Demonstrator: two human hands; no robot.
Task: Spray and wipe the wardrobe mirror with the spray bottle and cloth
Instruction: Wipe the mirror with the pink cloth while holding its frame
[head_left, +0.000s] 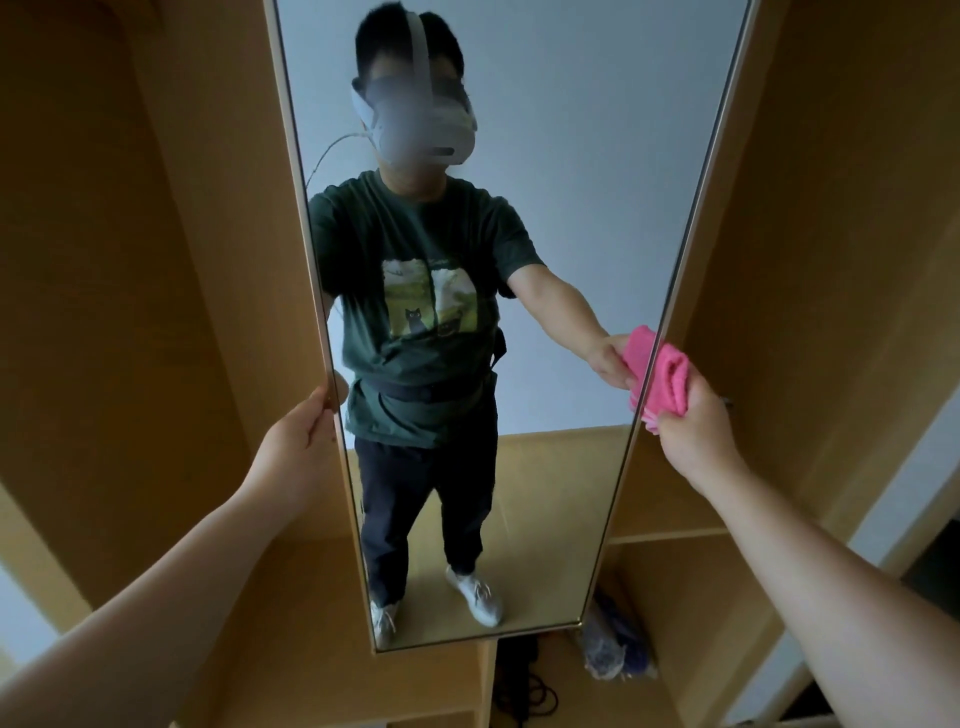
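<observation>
The tall wardrobe mirror (571, 234) fills the middle of the view and reflects a person in a dark green T-shirt. My left hand (298, 434) grips the mirror's left edge at about mid height, thumb on the glass side. My right hand (693, 423) holds a bunched pink cloth (670, 376) against the mirror's right edge; the cloth's reflection shows beside it in the glass. No spray bottle is in view.
Light wooden wardrobe panels (831, 260) stand on both sides of the mirror, with a shelf (675, 535) at lower right. Below that shelf lie a clear plastic bag with something purple (613, 644) and dark cables (524, 691).
</observation>
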